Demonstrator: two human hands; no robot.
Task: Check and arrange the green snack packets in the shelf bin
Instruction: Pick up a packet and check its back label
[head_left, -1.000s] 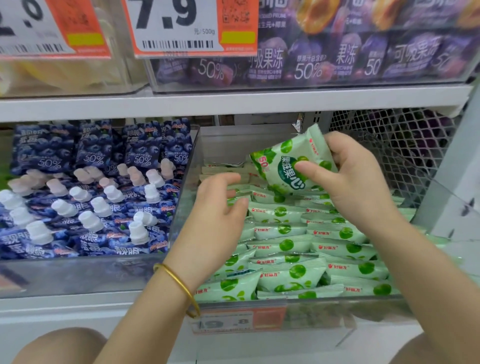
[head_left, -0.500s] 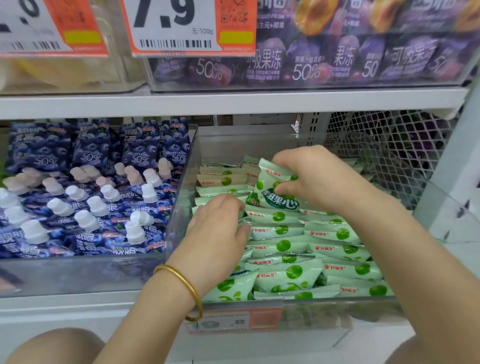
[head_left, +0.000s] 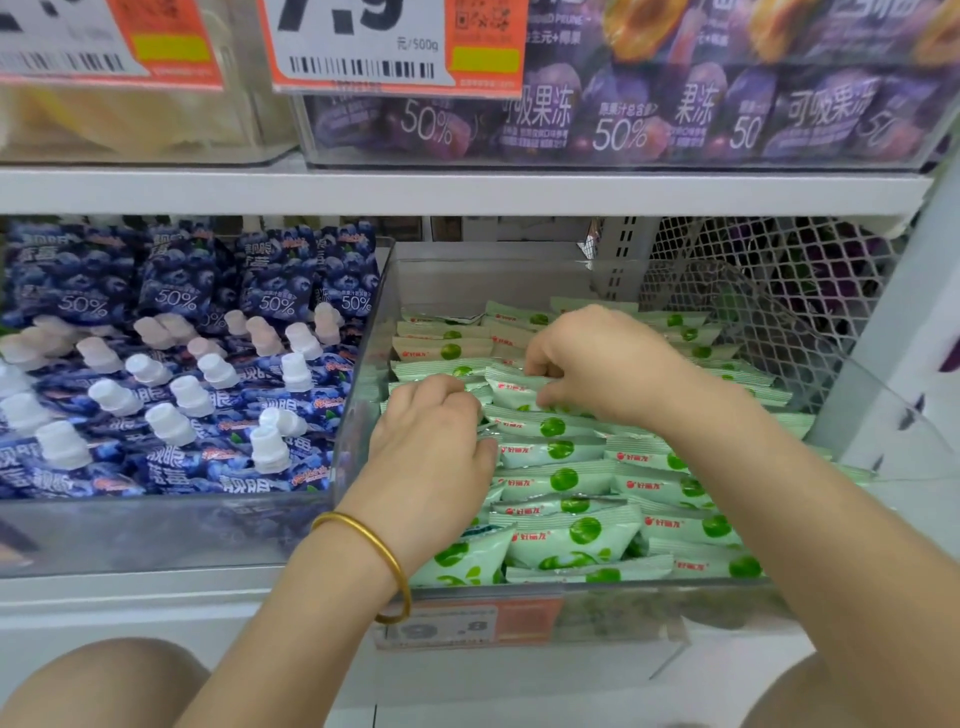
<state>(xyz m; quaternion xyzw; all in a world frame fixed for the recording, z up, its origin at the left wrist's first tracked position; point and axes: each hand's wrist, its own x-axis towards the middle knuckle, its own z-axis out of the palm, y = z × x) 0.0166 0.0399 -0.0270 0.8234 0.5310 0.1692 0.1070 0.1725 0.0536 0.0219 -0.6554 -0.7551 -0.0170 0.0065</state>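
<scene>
Several pale green snack packets (head_left: 563, 478) with green dots lie in overlapping rows inside a clear shelf bin (head_left: 363, 364). My right hand (head_left: 597, 364) reaches into the middle of the bin, its fingers curled down round the top edge of one green packet (head_left: 511, 392) that sits in the row. My left hand (head_left: 431, 447), with a gold bangle on its wrist, lies to the left of it. Its curled fingers press into the packets of the left row. Whether it holds one is hidden under the fingers.
A clear bin of blue spouted pouches (head_left: 171, 374) stands to the left. Above, a white shelf board (head_left: 467, 189) carries purple jelly packs (head_left: 623, 114) and price tags (head_left: 363, 47). White wire mesh (head_left: 769, 291) closes the right side. My knees show at the bottom corners.
My right hand came down from above the bin and set the raised packet into the row. My left hand moved forward and down into the left row.
</scene>
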